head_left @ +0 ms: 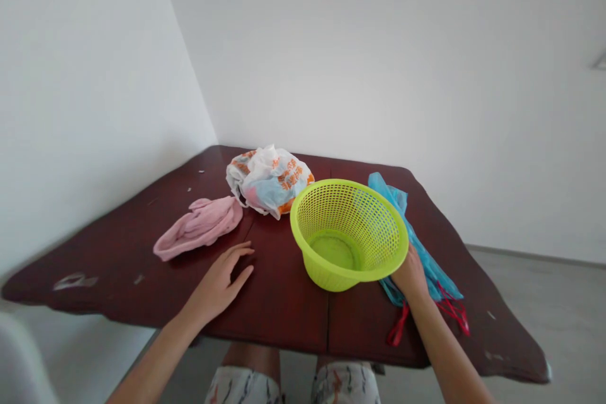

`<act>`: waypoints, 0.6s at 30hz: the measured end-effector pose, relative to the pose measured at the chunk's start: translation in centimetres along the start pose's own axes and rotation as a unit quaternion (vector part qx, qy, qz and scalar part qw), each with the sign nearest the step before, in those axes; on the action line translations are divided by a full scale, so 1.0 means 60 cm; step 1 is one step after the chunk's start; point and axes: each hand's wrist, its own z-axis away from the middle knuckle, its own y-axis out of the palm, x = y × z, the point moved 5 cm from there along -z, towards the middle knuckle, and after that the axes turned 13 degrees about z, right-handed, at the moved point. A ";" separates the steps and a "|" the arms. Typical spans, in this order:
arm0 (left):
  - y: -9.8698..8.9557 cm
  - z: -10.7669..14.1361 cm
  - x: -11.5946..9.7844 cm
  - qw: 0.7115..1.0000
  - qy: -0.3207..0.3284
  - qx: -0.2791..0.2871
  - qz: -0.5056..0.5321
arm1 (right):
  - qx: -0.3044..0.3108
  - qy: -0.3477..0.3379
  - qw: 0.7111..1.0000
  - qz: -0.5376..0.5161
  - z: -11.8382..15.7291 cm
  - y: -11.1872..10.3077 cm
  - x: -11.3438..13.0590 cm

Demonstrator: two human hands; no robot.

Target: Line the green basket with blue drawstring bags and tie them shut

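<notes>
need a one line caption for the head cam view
Right hand at the rim of a green basket, left hand on the table near a pink cloth

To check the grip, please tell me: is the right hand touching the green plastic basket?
Touching. The head view shows the right hand against the rim of the lime-green plastic basket, its fingers hidden behind the rim.

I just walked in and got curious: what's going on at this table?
A person is seated at a dark red wooden table. Their right hand is at the rim of a lime-green plastic basket, while their left hand rests on the table near a pink cloth. A crumpled white plastic bag and a blue plastic bag lie nearby.
</notes>
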 end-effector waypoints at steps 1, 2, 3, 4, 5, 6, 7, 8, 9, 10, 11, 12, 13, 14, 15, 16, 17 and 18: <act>0.002 0.002 -0.002 1.000 0.004 -0.001 -0.004 | -0.009 0.006 1.000 -0.006 0.002 -0.005 0.000; 0.003 0.002 -0.005 1.000 0.010 -0.002 -0.011 | -0.024 0.017 0.999 -0.014 0.005 -0.013 0.001; 0.005 0.000 -0.009 1.000 0.015 -0.002 -0.020 | -0.043 0.030 0.998 -0.022 0.008 -0.023 0.000; 0.006 -0.001 -0.013 0.999 0.021 -0.002 -0.029 | -0.065 0.045 0.997 -0.027 0.011 -0.035 -0.001; 0.007 -0.002 -0.016 0.999 0.025 -0.001 -0.036 | -0.089 0.059 0.994 -0.032 0.014 -0.049 -0.002; 0.008 -0.002 -0.019 0.999 0.028 -0.002 -0.040 | -0.114 0.072 0.990 -0.035 0.017 -0.066 -0.004; 0.009 -0.002 -0.021 0.999 0.031 -0.003 -0.041 | -0.138 0.081 0.986 -0.038 0.020 -0.083 -0.007; 0.009 -0.001 -0.021 0.999 0.033 -0.005 -0.040 | -0.158 0.086 0.983 -0.041 0.023 -0.101 -0.011; 0.009 0.000 -0.020 0.999 0.033 -0.006 -0.039 | -0.174 0.090 0.979 -0.047 0.027 -0.117 -0.017; 0.009 0.000 -0.018 0.999 0.033 -0.006 -0.037 | -0.186 0.093 0.977 -0.056 0.032 -0.130 -0.024; 0.010 0.001 -0.015 0.999 0.032 -0.005 -0.036 | -0.188 0.096 0.975 -0.063 0.039 -0.139 -0.033; 0.011 0.002 -0.012 0.999 0.030 -0.003 -0.036 | -0.178 0.098 0.977 -0.066 0.047 -0.142 -0.041; 0.013 0.002 -0.008 0.999 0.029 -0.002 -0.036 | -0.158 0.099 0.980 -0.066 0.057 -0.139 -0.047; 0.014 0.003 -0.004 0.999 0.028 0.000 -0.036 | -0.132 0.097 0.984 -0.064 0.069 -0.131 -0.052; 0.015 0.003 0.000 0.999 0.027 0.000 -0.035 | -0.105 0.096 0.988 -0.064 0.084 -0.121 -0.055; 0.017 0.003 0.003 0.999 0.027 0.000 -0.034 | -0.081 0.096 0.989 -0.072 0.100 -0.110 -0.055; 0.018 0.004 0.006 0.999 0.026 -0.001 -0.032 | -0.062 0.101 0.989 -0.088 0.118 -0.100 -0.053; 0.019 0.004 0.009 0.999 0.024 -0.001 -0.029 | -0.053 0.110 0.986 -0.110 0.135 -0.093 -0.048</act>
